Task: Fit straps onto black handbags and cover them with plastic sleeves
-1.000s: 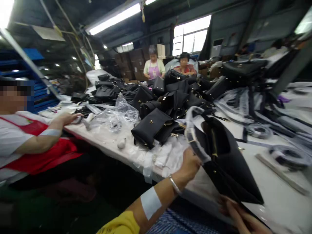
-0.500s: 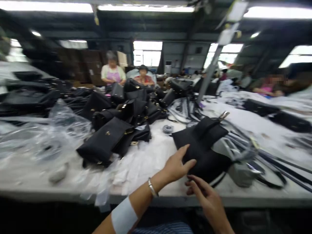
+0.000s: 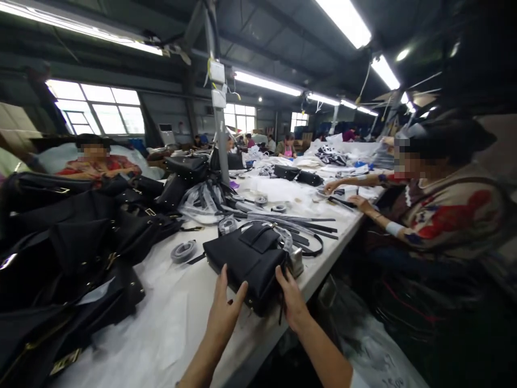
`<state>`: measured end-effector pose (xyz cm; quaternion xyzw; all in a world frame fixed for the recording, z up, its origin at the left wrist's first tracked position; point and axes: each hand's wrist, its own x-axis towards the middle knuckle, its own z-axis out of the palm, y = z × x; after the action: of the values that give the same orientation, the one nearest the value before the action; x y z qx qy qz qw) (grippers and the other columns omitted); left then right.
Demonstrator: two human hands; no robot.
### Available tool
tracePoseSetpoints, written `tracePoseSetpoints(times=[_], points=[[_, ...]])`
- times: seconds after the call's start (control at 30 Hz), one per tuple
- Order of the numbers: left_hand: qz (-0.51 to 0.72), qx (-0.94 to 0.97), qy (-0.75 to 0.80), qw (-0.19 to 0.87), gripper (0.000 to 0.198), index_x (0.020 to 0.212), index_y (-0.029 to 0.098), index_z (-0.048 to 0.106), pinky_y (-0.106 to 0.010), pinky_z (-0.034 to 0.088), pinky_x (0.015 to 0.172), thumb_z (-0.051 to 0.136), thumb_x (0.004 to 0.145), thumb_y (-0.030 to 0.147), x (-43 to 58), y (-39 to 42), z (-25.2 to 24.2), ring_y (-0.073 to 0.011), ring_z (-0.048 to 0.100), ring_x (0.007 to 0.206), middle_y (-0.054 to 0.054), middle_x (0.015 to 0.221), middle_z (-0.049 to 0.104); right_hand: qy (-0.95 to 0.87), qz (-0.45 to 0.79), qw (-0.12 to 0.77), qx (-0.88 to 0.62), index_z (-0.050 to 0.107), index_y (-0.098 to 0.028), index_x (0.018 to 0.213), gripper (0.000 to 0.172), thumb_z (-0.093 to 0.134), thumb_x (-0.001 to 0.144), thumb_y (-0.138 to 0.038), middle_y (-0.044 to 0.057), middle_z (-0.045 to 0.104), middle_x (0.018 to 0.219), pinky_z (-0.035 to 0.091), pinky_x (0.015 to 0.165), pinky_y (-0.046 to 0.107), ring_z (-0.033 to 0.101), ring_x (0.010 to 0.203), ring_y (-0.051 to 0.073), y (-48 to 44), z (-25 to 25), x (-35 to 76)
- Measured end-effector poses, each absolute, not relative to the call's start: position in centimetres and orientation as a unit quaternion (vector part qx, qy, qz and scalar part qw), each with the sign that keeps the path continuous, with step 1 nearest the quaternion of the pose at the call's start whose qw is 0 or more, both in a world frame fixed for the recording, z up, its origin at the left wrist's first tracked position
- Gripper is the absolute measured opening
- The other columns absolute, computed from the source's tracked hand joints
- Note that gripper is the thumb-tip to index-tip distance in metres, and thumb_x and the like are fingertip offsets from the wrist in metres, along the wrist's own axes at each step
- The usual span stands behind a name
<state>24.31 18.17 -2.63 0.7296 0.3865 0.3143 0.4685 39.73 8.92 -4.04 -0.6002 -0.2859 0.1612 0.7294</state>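
A black handbag (image 3: pixel 246 258) with gold-coloured fittings lies on the white table in front of me, its carry handle wrapped in clear plastic. My left hand (image 3: pixel 226 307) is at the bag's near left edge, thumb and fingers spread apart against it. At the bag's right end, my right hand (image 3: pixel 294 302) has its fingers closed round the corner; a thin dark strap hangs beside the palm. The bag's underside is hidden. Just left of the bag lies a coiled strap in plastic (image 3: pixel 183 251).
Black bags (image 3: pixel 81 231) are heaped along the left. Loose dark straps (image 3: pixel 311 226) lie beyond the handbag, near a metal post (image 3: pixel 221 145). A co-worker (image 3: pixel 444 210) sits at the right, hands over the table. Clear plastic (image 3: pixel 371 345) is on the floor below the table's edge.
My view has swung to the right, and the co-worker at the right has come into sight. Both hands are now against the bag; my right hand was apart from it before.
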Motion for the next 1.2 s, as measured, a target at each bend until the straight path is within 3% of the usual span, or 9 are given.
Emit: tracePoseSetpoints(times=[0.1,0.2,0.27,0.4,0.6,0.7,0.87,1.03,1.2], points=[[0.33,0.713,0.411,0.461,0.082,0.157,0.02,0.018,-0.051,0.033,0.118,0.057,0.091,0.051,25.1,18.7,-3.8,-0.0335,0.038,0.144,-0.015,0.16,0.031,-0.283,0.18,0.729,-0.597,0.061,-0.022,0.132,0.054,0.057,0.091,-0.057,0.007,0.077,0.111,0.059,0.088,0.042,0.072,0.103,0.026,9.9,-2.8,39.9],[0.341,0.696,0.406,0.484,0.077,0.158,0.029,0.009,-0.046,0.046,0.11,0.051,0.096,0.045,24.2,19.0,-5.4,-0.03,0.051,0.135,-0.01,0.155,0.042,-0.278,0.167,0.732,-0.599,0.059,-0.023,0.134,0.06,0.069,0.082,-0.052,0.008,0.072,0.122,0.053,0.1,0.044,0.066,0.116,0.028,10.7,-1.6,39.1],[0.351,0.703,0.412,0.461,0.076,0.158,0.031,0.01,-0.044,0.05,0.105,0.051,0.095,0.04,22.8,19.0,-5.5,-0.0303,0.047,0.139,-0.008,0.158,0.038,-0.284,0.161,0.725,-0.606,0.055,-0.022,0.136,0.066,0.075,0.078,-0.045,0.009,0.066,0.131,0.045,0.109,0.044,0.059,0.125,0.029,11.0,-1.1,37.7],[0.423,0.717,0.43,0.349,0.075,0.157,0.025,0.02,-0.049,0.041,0.113,0.055,0.091,0.035,19.8,18.8,-1.2,-0.032,0.023,0.15,-0.01,0.165,0.02,-0.338,0.126,0.672,-0.647,0.051,-0.019,0.134,0.064,0.074,0.076,-0.037,0.012,0.065,0.129,0.047,0.106,0.044,0.06,0.122,0.031,10.7,-0.8,33.7],[0.4,0.828,0.271,0.283,0.042,0.136,0.023,0.06,-0.044,0.032,0.119,0.049,0.097,0.032,19.4,19.7,7.8,-0.0276,0.044,0.14,-0.007,0.147,0.054,-0.444,0.1,0.631,-0.628,0.054,-0.024,0.117,0.035,0.064,0.084,-0.027,0.007,0.068,0.109,0.054,0.092,0.039,0.067,0.101,0.026,9.9,-0.7,29.2],[0.317,0.844,0.233,0.365,0.034,0.12,0.021,0.072,-0.044,0.042,0.111,0.055,0.092,0.03,20.2,21.3,9.4,-0.0306,0.056,0.128,-0.009,0.134,0.065,-0.447,0.099,0.632,-0.625,0.054,-0.024,0.114,0.032,0.064,0.083,-0.023,0.007,0.067,0.109,0.052,0.093,0.04,0.066,0.101,0.026,10.0,-0.2,27.8],[0.264,0.821,0.199,0.465,0.04,0.11,0.015,0.076,-0.034,0.058,0.084,0.053,0.094,0.044,20.7,22.7,9.5,-0.0247,0.072,0.092,-0.007,0.098,0.079,-0.401,0.145,0.639,-0.641,0.052,-0.022,0.12,0.049,0.074,0.078,-0.035,0.009,0.067,0.114,0.054,0.092,0.042,0.067,0.102,0.027,9.3,0.0,27.7],[0.326,0.78,0.228,0.482,0.042,0.117,0.015,0.072,-0.037,0.054,0.094,0.06,0.091,0.044,18.5,21.7,8.8,-0.0269,0.069,0.105,-0.008,0.11,0.077,-0.451,0.157,0.615,-0.627,0.054,-0.023,0.121,0.048,0.072,0.081,-0.042,0.009,0.067,0.117,0.054,0.094,0.042,0.065,0.106,0.026,7.4,-0.7,29.3],[0.334,0.764,0.225,0.504,0.034,0.115,0.014,0.073,-0.038,0.053,0.096,0.067,0.088,0.034,15.3,20.5,7.2,-0.0265,0.07,0.106,-0.011,0.114,0.075,-0.495,0.174,0.509,-0.683,0.061,-0.022,0.101,0.03,0.066,0.085,-0.046,0.006,0.071,0.093,0.054,0.077,0.035,0.068,0.08,0.022,6.3,-0.4,29.7]])
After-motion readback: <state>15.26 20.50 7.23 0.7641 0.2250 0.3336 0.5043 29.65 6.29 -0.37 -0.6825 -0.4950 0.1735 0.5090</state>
